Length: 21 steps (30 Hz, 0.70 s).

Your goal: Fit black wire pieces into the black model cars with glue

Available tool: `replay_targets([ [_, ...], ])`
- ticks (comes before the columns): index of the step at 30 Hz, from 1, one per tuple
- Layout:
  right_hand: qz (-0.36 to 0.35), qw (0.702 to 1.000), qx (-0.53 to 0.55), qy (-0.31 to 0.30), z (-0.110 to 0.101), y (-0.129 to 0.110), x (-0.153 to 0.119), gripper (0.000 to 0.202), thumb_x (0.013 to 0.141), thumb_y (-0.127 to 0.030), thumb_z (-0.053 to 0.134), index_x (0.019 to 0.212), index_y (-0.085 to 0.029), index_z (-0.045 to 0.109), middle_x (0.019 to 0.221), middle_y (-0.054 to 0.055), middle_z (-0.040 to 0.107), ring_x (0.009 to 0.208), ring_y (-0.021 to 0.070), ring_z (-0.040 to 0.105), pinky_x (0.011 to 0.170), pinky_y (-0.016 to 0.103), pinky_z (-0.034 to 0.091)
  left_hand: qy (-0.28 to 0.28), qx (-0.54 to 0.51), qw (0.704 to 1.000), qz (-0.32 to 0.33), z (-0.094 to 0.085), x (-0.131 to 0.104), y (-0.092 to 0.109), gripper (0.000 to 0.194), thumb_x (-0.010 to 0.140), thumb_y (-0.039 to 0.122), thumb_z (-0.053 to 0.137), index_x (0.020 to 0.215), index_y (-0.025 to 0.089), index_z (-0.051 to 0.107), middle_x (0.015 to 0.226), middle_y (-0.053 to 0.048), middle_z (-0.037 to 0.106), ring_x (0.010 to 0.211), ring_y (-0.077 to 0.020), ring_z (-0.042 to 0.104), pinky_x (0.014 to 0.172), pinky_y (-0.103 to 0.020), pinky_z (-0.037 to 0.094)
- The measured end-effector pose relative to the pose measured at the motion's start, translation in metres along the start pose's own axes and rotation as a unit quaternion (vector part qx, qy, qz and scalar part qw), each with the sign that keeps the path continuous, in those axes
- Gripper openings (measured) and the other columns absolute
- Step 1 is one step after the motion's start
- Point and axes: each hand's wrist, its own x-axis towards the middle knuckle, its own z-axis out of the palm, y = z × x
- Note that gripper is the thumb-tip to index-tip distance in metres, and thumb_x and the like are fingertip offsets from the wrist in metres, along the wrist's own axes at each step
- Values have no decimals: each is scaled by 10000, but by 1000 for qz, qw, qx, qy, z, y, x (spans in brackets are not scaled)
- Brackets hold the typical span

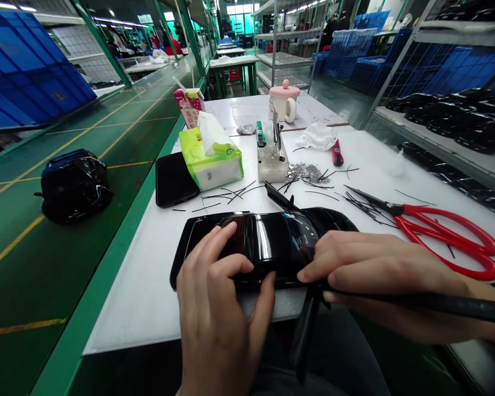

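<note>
A glossy black model car body (268, 236) lies across the near part of the white table. My left hand (223, 297) holds its near side, the fingers over the roof and rear window, the thumb against the side. My right hand (371, 269) is closed at the front end of the near side, its fingertips touching the body. A long black stick-like tool (437, 307) runs from my right hand to the right edge; its tip is hidden. Door-like black parts stick out from the car, one on the far side (281, 197) and a blurred one on the near side (304, 333).
Red-handled scissors (445, 231) lie at the right, near cut black strands (367, 206). Behind the car are a tissue pack (214, 165), a black phone-like slab (175, 181), a small stand (272, 165) and a lidded mug (282, 104). A green conveyor (127, 126) carries another black body (74, 187).
</note>
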Motion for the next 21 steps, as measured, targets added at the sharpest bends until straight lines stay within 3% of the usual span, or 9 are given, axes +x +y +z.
replay_targets([
  [6, -10, 1000, 9, 4, 3, 1, 1, 157, 1022, -80, 522, 976, -62, 671, 1026, 120, 746, 1011, 80, 638, 953, 145, 476, 8, -3, 1000, 4, 0, -1, 1, 289, 851, 69, 737, 1013, 156, 514, 1336, -226, 602, 1351, -294, 530, 1117, -418, 421],
  [21, 5, 1000, -17, -6, 1, -2, 6, 258, 1059, -114, 460, 949, -60, 688, 894, 79, 691, 985, 51, 634, 959, 79, 441, 9, 3, 1000, 0, 0, 0, 0, 283, 848, 83, 744, 1007, 153, 521, 1318, -222, 620, 1326, -294, 555, 1105, -421, 436],
])
